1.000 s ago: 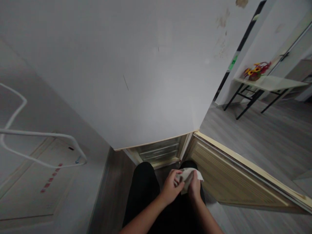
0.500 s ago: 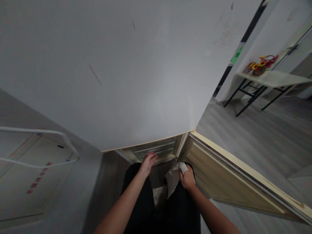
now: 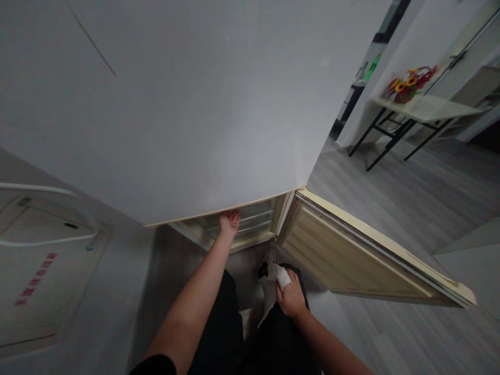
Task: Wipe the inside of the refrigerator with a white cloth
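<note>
My left hand [image 3: 229, 222] reaches into the opening of a low compartment [image 3: 253, 221] that looks like a fridge's, palm turned up and fingers stretched out, with nothing in it. Its fingertips are just under the lower edge of a big white panel [image 3: 219, 130]. Over my right knee, my right hand [image 3: 291, 297] is closed on a white cloth [image 3: 269, 294] with a wavy edge, which hangs down between my legs. To the right, the compartment's cream door [image 3: 344, 250] stands swung wide, ribbed inner side towards me.
A white frame of bent tube [image 3: 42, 242] is at the left by a wall panel with red characters [image 3: 37, 278]. On the right, a table [image 3: 429, 109] with black legs carries a basket of flowers [image 3: 406, 88]. Grey plank floor [image 3: 375, 208] lies beyond the door.
My left hand has moved forward from above my knee into the compartment's opening. My right hand still grips the cloth at my knee. The view has shifted slightly.
</note>
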Available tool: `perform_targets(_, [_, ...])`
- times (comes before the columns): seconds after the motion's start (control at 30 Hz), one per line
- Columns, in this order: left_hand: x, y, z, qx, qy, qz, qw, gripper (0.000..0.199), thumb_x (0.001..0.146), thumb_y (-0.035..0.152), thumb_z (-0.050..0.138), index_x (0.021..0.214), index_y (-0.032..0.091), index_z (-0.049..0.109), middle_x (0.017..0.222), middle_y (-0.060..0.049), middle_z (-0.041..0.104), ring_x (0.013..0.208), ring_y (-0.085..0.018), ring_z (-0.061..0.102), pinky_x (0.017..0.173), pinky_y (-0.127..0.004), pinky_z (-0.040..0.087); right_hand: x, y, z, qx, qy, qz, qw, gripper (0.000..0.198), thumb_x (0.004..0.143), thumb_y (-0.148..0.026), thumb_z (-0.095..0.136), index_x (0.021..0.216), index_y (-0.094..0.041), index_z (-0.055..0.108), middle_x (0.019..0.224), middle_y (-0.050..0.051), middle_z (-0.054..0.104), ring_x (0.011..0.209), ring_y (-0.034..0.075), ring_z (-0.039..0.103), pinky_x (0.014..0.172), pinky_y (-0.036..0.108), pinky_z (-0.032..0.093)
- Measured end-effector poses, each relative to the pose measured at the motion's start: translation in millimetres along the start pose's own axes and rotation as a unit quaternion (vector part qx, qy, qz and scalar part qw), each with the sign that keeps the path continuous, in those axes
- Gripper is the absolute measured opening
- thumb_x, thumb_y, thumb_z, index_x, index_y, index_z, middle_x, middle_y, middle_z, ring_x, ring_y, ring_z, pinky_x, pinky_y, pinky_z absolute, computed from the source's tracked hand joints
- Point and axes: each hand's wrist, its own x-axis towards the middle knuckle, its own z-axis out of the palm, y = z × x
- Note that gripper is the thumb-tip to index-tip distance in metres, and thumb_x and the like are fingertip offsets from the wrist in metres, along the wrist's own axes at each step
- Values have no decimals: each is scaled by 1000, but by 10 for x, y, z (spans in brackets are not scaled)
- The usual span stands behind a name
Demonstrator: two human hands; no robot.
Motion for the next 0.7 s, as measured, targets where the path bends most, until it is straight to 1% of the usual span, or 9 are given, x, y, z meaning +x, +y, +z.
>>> perform_targets(0.13, [34,10,14,-17,8,9,1000,9,94,30,47,91,25,54,91,-1,64,93,-16,71,94,-30,51,-268,-107,193,4,2,-14,1000,41,94,-27,55,127,-8,72,130,21,66,128,36,54,120,52,34])
perform_targets(0.2, [35,-13,22,-21,8,11,1000,8,94,30,49,90,26,55,90,-1,64,92,-16,72,90,-29,52,-355,-62,263,5,14,-16,1000,41,94,-26,56,126,-8,72,129,21,67,127,35,55,120,52,34])
perform_targets(0.27, [18,-37,27,-23,4,12,1000,8,95,29,51,90,26,56,90,-2,66,90,-17,72,86,-29,54,-394,46,297,3,34,-17,999,39,94,-26,55,123,-7,73,128,21,67,126,35,55,118,52,36])
perform_targets(0.4, [-50,-43,29,-16,2,12,1000,12,98,28,51,89,24,58,88,-3,67,81,-15,70,75,-26,54,-337,294,299,-1,78,-20,997,40,95,-24,51,123,-5,72,125,22,67,125,34,55,115,51,40])
perform_targets(0.5, [-110,-63,7,-5,6,15,1000,11,99,28,55,93,21,60,87,-2,66,73,-13,65,68,-25,53,-250,372,291,6,94,-32,995,38,96,-23,49,121,-8,73,123,21,68,122,33,55,113,51,42])
perform_targets(0.6, [-206,-174,-67,0,10,23,1000,17,99,33,59,101,17,62,88,-1,65,68,-11,61,63,-24,52,-215,380,300,9,100,-40,994,36,96,-24,48,119,-12,73,121,19,68,120,33,56,112,51,42])
perform_targets(0.7, [-371,-360,-209,2,10,19,1000,16,98,34,60,100,18,61,84,0,63,64,-9,59,59,-21,50,-251,407,318,8,107,-42,993,36,97,-24,47,118,-13,73,120,18,69,120,32,56,112,51,43])
